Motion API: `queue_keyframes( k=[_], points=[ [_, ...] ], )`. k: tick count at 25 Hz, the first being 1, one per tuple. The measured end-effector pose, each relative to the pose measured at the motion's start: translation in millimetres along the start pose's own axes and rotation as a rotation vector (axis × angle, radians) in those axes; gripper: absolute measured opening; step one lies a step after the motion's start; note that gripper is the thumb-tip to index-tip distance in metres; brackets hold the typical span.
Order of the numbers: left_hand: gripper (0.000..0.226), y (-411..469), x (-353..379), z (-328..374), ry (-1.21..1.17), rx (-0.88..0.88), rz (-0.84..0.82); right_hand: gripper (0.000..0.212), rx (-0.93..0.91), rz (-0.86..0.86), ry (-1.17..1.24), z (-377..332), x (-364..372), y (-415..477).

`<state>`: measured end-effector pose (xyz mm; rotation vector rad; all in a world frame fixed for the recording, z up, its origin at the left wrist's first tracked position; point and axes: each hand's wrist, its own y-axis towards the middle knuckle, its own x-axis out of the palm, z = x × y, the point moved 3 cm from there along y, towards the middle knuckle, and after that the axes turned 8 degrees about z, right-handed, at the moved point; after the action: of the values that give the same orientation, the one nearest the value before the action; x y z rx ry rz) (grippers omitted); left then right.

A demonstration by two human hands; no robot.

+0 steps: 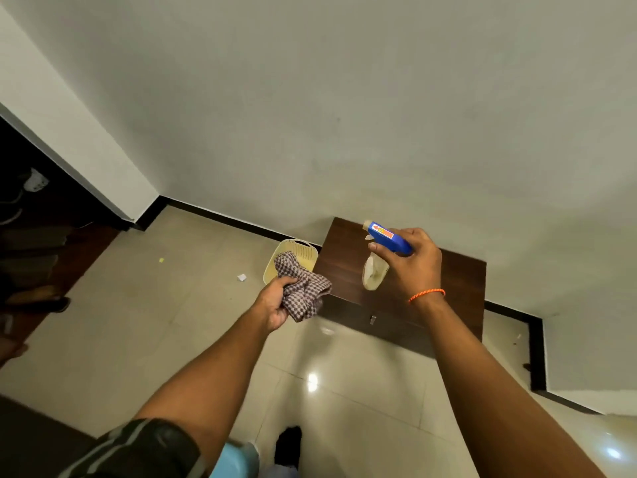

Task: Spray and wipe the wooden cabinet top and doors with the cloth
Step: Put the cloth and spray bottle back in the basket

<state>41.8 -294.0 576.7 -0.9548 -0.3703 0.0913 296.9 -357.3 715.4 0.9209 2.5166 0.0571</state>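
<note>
My right hand point(412, 262) grips the light spray bottle point(379, 257) by its neck; my left hand point(275, 298) bunches the soft, limp cloth point(303, 288).

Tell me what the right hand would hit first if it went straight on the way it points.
Likely the back left corner of the wooden cabinet top, or the wall just behind it; depth is unclear. The right hand grips the spray bottle, nozzle aimed that way.
</note>
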Motion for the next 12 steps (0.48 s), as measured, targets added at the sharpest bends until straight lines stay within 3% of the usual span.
queue_keyframes(
  k=[6,12],
  points=[
    [0.035,-1,-11,50,-0.041,0.059,0.016,0.049,-0.024,-0.029,-0.092,-37,35,33],
    [0.035,34,-18,76,-0.116,0.046,0.098,0.04,-0.134,-0.24,-0.082,-40,110,84]
  ],
)
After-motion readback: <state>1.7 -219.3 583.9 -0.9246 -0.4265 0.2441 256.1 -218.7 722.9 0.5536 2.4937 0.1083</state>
